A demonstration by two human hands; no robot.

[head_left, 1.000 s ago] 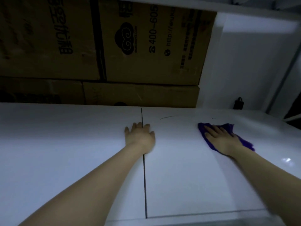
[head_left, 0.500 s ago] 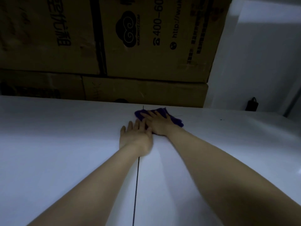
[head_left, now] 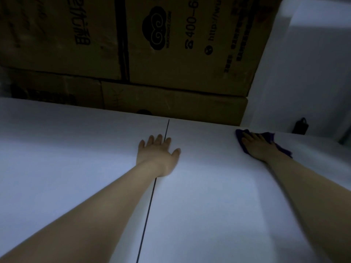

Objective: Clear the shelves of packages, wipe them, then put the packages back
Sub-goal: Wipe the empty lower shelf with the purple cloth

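Cloth (head_left: pixel 269 136) under right hand (head_left: pixel 259 149) (left hand (head_left: pixel 158 154) apart).

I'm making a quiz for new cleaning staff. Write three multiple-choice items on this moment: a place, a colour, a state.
1. Where is the cloth? A) right of the seam B) left of the seam C) on the floor
2. Cloth colour? A) yellow B) purple C) white
3. The left hand is A) clenched B) gripping the cloth C) flat, fingers straight
Answers: 1A, it lies under the right hand, well right of the seam; 2B, purple edges show around that hand; 3C, it rests flat on the shelf.
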